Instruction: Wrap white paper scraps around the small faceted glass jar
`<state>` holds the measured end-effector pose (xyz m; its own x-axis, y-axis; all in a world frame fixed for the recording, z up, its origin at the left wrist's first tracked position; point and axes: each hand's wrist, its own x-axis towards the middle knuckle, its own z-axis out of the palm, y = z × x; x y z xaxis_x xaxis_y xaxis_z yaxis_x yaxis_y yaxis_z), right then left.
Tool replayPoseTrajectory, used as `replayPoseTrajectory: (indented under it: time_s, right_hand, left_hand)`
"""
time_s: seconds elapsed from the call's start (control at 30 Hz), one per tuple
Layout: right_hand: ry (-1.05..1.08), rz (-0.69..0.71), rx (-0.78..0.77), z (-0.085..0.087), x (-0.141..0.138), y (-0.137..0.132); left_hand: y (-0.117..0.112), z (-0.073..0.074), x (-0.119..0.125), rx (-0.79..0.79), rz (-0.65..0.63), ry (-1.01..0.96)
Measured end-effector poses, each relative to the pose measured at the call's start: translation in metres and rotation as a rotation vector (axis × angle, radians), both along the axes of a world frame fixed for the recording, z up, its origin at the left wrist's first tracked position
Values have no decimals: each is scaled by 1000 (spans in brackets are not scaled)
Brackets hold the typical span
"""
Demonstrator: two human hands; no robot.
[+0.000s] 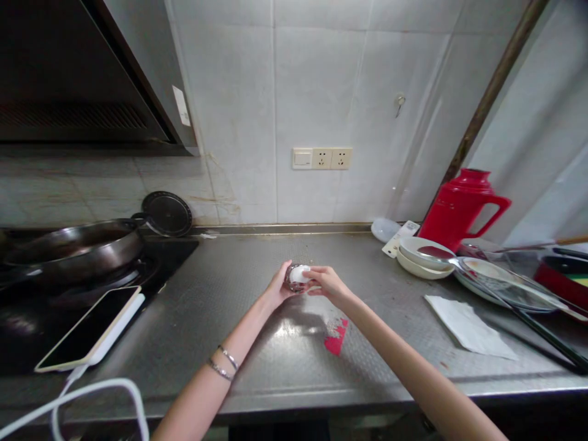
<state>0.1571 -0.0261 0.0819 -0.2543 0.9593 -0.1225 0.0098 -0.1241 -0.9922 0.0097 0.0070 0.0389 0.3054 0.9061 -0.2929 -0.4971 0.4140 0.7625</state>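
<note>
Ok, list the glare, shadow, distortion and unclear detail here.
Head view: pale glare on the steel counter, soft shadow below the left hand and right hand; range hood very dark; red thermos leans outward, probably wide-angle distortion; small object between the hands too indistinct to identify.

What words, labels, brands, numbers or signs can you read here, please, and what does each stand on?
No text can be read.
White sticker on the range hood: too small and blurred.
Pale card by the bowls: marks too small to read.
Small round item in the left hand: nothing legible.
</note>
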Motion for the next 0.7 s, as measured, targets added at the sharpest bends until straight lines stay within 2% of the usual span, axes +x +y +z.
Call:
replayPoseTrajectory:
  time_s: [0.13, 0.23, 0.3, 0.4, 0.5, 0.7]
  right_hand:
    - [-13, -170, 131, 14, 29, 3]
    - [-102, -264, 317, 19, 45, 9]
    - [-219, -311, 499, 19, 49, 13]
    - [-427, -349, 871, 15, 47, 18]
    - [-586, -197, 1177, 13, 38, 19]
    - [-820, 294, 1358, 22, 16, 17]
  left_hand:
    - [1, 7, -14, -113, -193, -84]
    - [1, 9, -22, -91, -352, -208]
    - [0, 9, -23, -57, -417, -251]
    - [-1, 8, -21, -15, -478, -247]
    - [-1, 7, -17, -2, -465, -197]
    - [-10, 13, -11, -75, -464, -63]
